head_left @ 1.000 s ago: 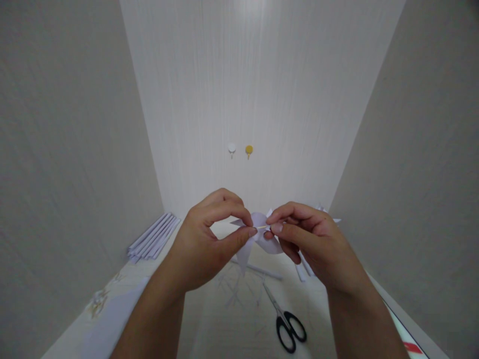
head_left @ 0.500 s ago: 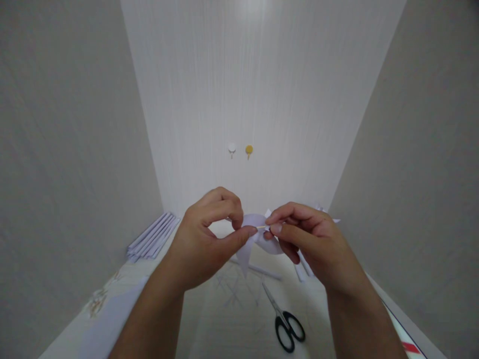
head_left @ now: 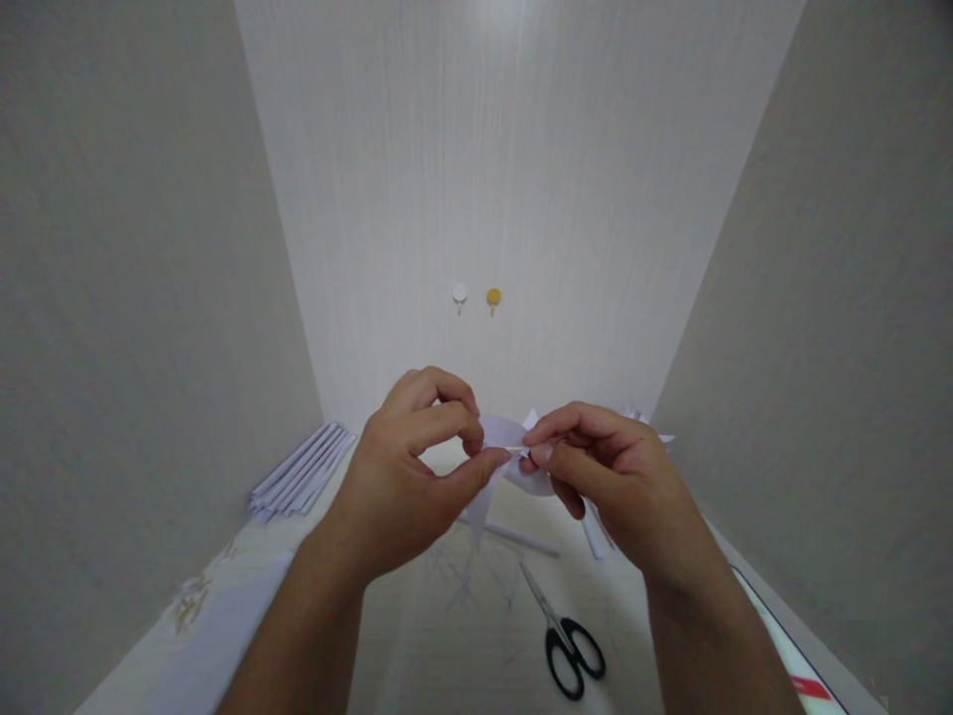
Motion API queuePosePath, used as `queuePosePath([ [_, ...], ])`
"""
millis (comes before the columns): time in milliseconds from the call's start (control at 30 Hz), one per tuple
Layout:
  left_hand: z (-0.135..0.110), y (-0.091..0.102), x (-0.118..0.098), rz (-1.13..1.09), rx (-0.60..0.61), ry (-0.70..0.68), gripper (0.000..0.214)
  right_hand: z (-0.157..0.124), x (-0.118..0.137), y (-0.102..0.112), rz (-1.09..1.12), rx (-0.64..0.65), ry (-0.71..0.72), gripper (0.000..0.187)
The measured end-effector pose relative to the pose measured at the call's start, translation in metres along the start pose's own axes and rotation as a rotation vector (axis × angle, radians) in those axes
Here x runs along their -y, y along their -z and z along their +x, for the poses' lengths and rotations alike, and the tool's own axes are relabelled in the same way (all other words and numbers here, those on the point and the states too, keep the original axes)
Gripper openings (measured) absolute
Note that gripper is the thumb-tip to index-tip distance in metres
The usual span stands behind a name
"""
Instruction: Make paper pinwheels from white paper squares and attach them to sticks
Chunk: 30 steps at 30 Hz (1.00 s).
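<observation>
Left hand (head_left: 402, 479): forefinger had slid back toward 9 o'clock over the past second, off the thumb's tip, leaving the thumb reaching out alone past it. Right hand (head_left: 614, 477) had kept much the same pose. Clock read from the paper, wearer at 6.

Between the two hands, well above the bench (head_left: 439, 655): a piece of white paper (head_left: 501, 430), curved, one pointed flap hanging toward 7. A thin pale strip (head_left: 516, 450) crossed in front of it, long axis nearly level, 9 to 3. Its near-9 end met the left thumb tip; its other end ran in at the right fingers. Neither hand stood clearly nearer; only a narrow gap of strip showed.

Right thumb and forefinger pinched a small fold of paper at the 3 o'clock end, other fingers curled beneath. Left fingers arched round toward the thumb; could not tell whether their pads were pressed together.

Below, on the bench: a paper roll (head_left: 519, 538) lying 10 to 4, then scissors (head_left: 555, 628) at 5, points toward 11, untouched.
</observation>
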<state>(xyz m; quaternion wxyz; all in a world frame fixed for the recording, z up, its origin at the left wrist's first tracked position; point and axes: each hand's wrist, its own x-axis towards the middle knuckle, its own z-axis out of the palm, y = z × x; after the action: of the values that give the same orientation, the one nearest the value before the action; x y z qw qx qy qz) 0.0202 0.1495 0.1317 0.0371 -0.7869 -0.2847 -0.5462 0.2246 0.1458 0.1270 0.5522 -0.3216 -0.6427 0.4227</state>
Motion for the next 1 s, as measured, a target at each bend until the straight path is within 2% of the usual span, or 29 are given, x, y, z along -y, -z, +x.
queuePosePath([
  [233,-0.0012,-0.0012,-0.0010,0.011,-0.017,-0.047,0.017,-0.0005,0.0013,-0.0018,-0.022,-0.022,-0.006,0.002],
  [400,-0.0029,-0.0011,0.0002,0.004,0.023,-0.066,0.014,-0.0004,-0.0005,-0.0011,-0.003,-0.017,-0.016,0.003],
  [733,0.0000,-0.0021,-0.0005,0.054,-0.015,-0.063,0.011,0.0005,-0.0015,-0.0011,0.027,-0.017,-0.006,0.007],
  [1000,0.0004,0.0007,-0.0032,-0.079,0.021,-0.011,0.009,0.0007,-0.0030,0.0032,0.104,0.060,-0.005,0.006],
])
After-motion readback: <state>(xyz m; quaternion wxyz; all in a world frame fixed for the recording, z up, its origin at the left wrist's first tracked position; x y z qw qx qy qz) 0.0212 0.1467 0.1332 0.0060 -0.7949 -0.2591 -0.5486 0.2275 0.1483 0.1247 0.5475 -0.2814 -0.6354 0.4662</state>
